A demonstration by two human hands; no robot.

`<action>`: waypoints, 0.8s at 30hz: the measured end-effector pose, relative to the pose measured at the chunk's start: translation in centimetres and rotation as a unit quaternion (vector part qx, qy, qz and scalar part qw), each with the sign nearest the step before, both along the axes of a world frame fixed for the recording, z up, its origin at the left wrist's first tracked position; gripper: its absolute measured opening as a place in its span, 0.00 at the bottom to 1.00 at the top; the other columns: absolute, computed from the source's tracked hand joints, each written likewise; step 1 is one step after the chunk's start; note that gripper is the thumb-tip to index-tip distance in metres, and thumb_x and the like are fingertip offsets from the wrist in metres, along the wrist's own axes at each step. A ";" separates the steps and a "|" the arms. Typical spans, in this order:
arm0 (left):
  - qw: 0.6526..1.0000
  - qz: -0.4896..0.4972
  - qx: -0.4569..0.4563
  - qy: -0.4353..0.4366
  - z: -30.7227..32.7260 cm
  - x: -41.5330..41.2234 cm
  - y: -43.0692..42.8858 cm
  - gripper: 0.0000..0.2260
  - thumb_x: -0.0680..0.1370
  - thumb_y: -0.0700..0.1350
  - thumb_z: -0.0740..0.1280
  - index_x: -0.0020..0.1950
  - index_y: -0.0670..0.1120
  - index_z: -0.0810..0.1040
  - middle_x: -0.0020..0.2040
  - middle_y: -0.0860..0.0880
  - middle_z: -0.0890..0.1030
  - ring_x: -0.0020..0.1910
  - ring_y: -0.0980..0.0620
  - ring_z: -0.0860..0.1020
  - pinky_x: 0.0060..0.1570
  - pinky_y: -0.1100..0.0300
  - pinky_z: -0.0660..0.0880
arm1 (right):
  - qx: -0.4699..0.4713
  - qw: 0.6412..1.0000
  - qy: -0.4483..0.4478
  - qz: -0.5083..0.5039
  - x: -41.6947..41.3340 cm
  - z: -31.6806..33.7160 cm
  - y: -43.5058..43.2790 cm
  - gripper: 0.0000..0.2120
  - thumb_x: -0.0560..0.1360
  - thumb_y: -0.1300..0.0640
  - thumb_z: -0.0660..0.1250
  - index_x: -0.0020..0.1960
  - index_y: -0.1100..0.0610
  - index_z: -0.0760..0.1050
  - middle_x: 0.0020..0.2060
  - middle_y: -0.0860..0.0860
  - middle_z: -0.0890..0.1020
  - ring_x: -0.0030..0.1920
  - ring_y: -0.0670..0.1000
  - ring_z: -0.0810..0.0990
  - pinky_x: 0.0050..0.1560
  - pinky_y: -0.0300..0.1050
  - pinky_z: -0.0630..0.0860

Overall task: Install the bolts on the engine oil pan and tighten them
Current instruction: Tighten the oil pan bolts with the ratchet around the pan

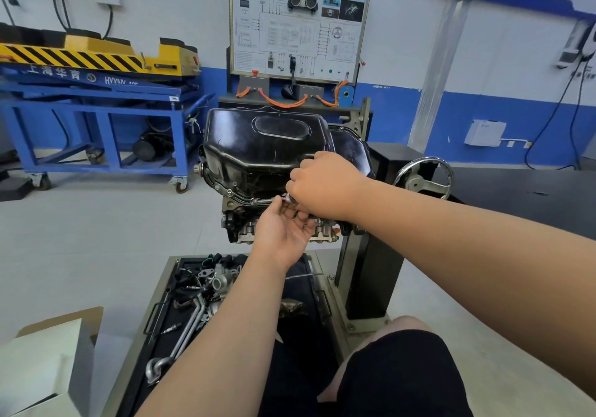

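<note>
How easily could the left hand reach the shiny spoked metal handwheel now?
Probably not directly: the handwheel sits far right, and the right hand grips a small metal piece at the black oil pan's rim, its forearm stretching across between wheel and left hand.

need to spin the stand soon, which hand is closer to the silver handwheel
Right. The right hand is at the edge of the oil pan, just left of the handwheel; the left hand is lower and further left.
</note>
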State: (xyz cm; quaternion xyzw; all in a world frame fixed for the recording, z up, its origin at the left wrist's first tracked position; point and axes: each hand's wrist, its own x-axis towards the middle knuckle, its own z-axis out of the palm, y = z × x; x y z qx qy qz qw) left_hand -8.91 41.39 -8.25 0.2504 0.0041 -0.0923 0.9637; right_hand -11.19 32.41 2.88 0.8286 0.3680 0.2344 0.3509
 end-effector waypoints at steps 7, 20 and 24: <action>1.000 0.012 -0.011 0.002 0.5 0.1 0.2 0.16 0.83 0.51 0.55 0.41 0.46 0.74 0.30 0.51 0.76 0.32 0.54 0.72 0.35 0.58 0.71 | -0.008 1.000 -0.005 -0.001 -0.2 0.4 0.8 0.09 0.79 0.56 0.59 0.53 0.53 0.77 0.48 0.49 0.79 0.48 0.52 0.75 0.42 0.45 0.65; 0.717 0.333 0.596 -0.139 2.9 0.6 7.4 0.05 0.73 0.49 0.69 0.41 0.55 0.73 0.38 0.57 0.77 0.37 0.62 0.75 0.33 0.69 0.67 | 0.147 0.986 0.033 -0.064 2.2 3.4 5.2 0.16 0.78 0.44 0.58 0.37 0.52 0.65 0.30 0.47 0.64 0.37 0.54 0.71 0.33 0.46 0.65; 0.545 0.358 0.694 -0.305 6.2 1.5 8.8 0.04 0.67 0.45 0.60 0.33 0.53 0.71 0.30 0.57 0.73 0.32 0.54 0.70 0.29 0.60 0.63 | 0.219 0.972 0.037 -0.078 3.1 3.2 6.6 0.14 0.77 0.43 0.54 0.41 0.52 0.65 0.34 0.49 0.66 0.37 0.54 0.69 0.32 0.45 0.62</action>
